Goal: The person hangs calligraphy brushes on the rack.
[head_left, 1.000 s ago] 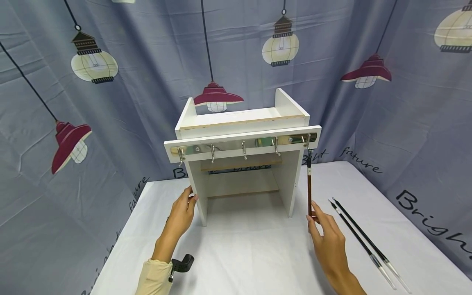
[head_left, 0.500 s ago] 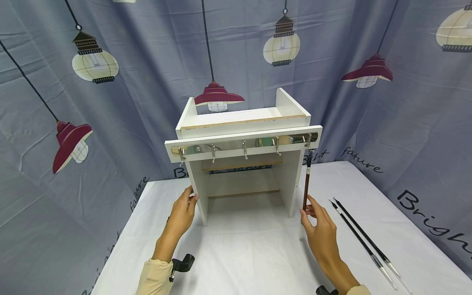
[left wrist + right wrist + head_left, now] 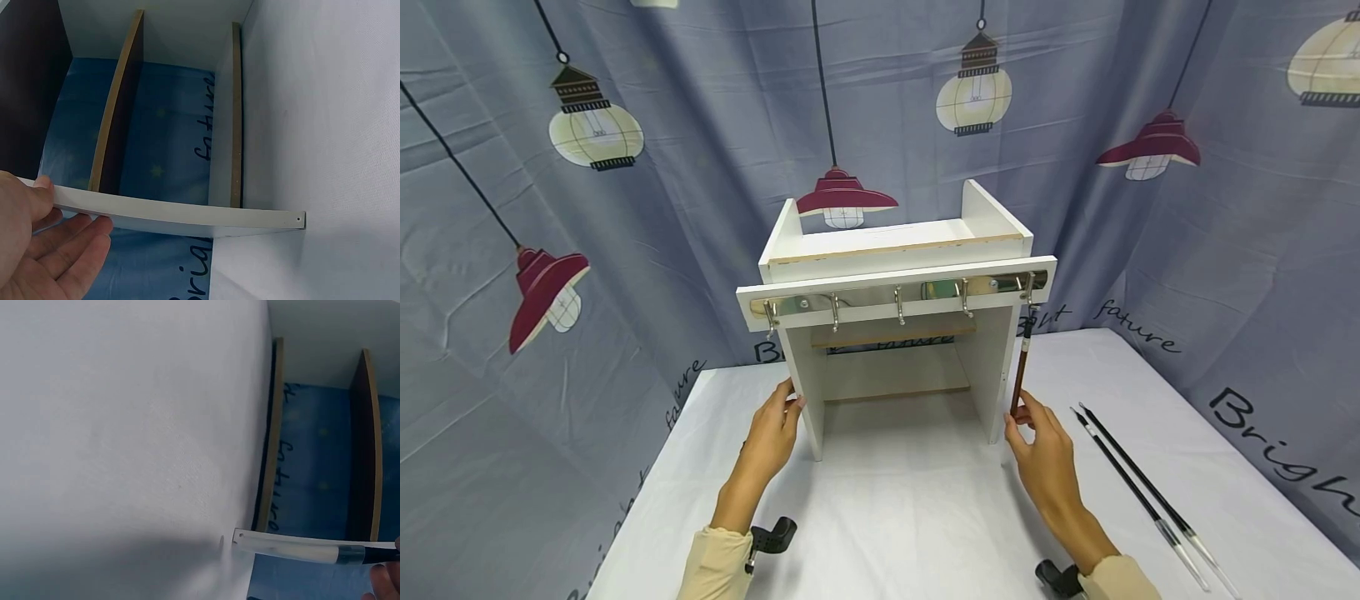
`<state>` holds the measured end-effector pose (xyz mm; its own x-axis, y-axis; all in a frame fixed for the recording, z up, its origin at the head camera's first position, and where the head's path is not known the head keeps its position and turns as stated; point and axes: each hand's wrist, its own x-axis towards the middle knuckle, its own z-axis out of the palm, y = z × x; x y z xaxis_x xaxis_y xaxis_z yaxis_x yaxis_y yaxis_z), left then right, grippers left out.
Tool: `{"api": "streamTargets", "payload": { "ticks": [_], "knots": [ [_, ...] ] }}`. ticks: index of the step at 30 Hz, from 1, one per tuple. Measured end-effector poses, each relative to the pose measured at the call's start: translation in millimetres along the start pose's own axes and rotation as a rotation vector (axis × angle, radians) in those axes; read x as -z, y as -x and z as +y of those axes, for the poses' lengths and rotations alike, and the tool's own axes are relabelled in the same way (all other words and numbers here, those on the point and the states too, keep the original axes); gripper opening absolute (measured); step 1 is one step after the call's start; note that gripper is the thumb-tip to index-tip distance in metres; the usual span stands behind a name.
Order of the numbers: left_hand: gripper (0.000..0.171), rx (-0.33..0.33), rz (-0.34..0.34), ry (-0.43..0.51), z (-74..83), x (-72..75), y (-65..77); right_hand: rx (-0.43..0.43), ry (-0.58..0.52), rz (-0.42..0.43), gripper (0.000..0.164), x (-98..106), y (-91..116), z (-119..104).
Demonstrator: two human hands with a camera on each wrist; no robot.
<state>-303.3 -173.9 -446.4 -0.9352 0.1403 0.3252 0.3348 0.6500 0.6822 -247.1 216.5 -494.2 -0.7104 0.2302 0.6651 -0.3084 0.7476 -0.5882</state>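
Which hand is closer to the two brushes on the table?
Right: the right hand is left of the two brushes, holding another brush; the left hand is farther left, at the rack's side panel.

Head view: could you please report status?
Left hand holding white wooden rack; right hand pinching slim brown-handled brush below rightmost silver hook; no obstruction visible.

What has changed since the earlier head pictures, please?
The right hand moved left, still holding the brush, whose lower end swung towards the white rack. Nothing was let go. The left hand on the rack and the two brushes on the table stayed put.
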Motion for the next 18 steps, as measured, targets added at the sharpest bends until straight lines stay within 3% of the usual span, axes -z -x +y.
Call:
{"api": "streamTargets", "payload": {
  "ticks": [18],
  "knots": [
    [0.045, 0.006, -0.005, 0.008, -0.7, 0.2, -0.1, -0.010, -0.002, -0.030, 0.047, -6.4, -1.9, 2.4]
  ]
}}
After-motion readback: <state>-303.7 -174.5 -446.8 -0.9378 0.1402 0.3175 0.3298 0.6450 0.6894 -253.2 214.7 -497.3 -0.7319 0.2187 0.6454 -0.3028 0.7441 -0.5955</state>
